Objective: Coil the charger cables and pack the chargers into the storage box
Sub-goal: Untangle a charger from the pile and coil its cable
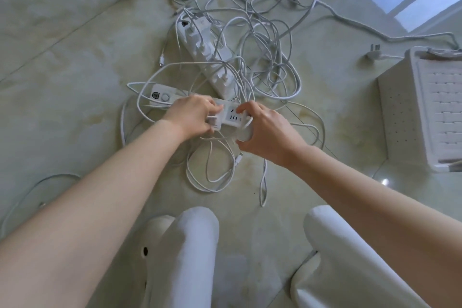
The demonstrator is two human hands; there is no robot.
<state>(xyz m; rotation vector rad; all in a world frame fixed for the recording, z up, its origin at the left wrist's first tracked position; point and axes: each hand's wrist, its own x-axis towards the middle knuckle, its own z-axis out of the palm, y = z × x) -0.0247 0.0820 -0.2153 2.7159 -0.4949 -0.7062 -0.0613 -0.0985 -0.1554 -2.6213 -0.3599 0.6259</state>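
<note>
I have the left hand point(192, 115) curled around a white charger point(212, 121) sitting in the near power strip point(231, 117). The right hand point(265, 130) grips a rounded white adapter point(244, 135) beside it. Tangled cables point(262, 40) lie around on the floor; the storage box point(400, 107) stands well apart, right.

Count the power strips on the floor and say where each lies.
2. The near power strip lies crosswise under the left hand and right hand. The far power strip lies diagonally behind it, among the tangled cables. The tangle may hide others.
</note>
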